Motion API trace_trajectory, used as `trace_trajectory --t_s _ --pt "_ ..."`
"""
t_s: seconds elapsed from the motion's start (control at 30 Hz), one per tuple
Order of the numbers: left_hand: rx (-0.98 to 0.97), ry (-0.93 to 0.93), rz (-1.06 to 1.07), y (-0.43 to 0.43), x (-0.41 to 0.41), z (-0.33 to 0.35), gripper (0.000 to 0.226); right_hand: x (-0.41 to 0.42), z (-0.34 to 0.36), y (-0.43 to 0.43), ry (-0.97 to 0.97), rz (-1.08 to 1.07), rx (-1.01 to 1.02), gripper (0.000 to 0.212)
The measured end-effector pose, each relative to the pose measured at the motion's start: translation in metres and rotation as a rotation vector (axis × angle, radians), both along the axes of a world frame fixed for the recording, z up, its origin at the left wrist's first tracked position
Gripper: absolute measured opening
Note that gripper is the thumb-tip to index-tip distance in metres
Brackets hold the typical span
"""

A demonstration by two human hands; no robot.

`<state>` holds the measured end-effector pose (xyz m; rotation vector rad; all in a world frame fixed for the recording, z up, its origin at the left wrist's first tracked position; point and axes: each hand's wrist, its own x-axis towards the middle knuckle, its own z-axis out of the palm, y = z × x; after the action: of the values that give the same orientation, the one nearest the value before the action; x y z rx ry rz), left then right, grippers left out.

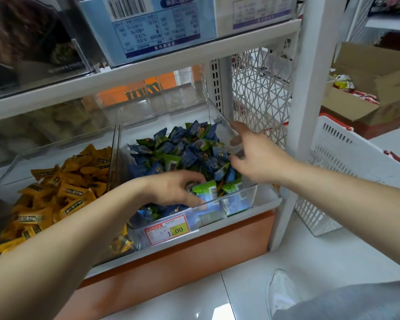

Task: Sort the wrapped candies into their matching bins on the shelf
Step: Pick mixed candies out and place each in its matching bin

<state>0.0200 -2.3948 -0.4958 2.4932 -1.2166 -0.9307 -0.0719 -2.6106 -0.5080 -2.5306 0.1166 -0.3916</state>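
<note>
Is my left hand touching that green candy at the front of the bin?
Touching. Head view shows the left hand curling its fingers round the green candy, with no gap.
</note>
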Motion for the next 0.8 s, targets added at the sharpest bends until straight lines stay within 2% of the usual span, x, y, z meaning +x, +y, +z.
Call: trace_trajectory --t_s 0.1,0.27,0.4,0.5,0.57,0.67,0.7,0.77,0.8 --pt "0.033 0.062 0.000 -0.003 -0.002 0.000 0.071 0.001 0.001 -0.001 0.050 -0.020 -0.024 0.051" --pt "-0.034 -0.015 -0.021 -0.006 -0.008 -0.001 0.056 0.000 0.003 -0.001 0.068 -0.026 -0.037 0.049" --pt "-0.152 -0.040 0.132 0.006 0.005 0.024 0.053 0.000 0.003 0.000 0.068 -0.033 -0.039 0.050" --pt "-0.260 -0.296 0.217 0.011 0.024 0.046 0.046 0.000 0.003 0.000 0.070 -0.034 -0.030 0.051" --pt "-0.223 -0.475 0.248 0.012 0.035 0.054 0.038 -0.001 0.004 0.001 0.057 -0.031 -0.023 0.055" --pt "-0.003 -0.605 0.309 0.008 0.032 0.054 0.065 -0.002 0.004 0.002 0.013 -0.013 -0.013 0.064" --pt "-0.024 -0.684 0.307 0.005 0.026 0.052 0.069 -0.002 0.004 0.002 0.008 -0.010 -0.011 0.065" --pt "-0.278 -0.824 0.192 -0.004 0.006 0.047 0.051 -0.002 0.002 0.001 0.011 -0.013 -0.015 0.062" --pt "-0.419 -0.778 0.116 -0.008 -0.004 0.044 0.036 -0.001 0.002 0.000 0.012 -0.017 -0.019 0.060"
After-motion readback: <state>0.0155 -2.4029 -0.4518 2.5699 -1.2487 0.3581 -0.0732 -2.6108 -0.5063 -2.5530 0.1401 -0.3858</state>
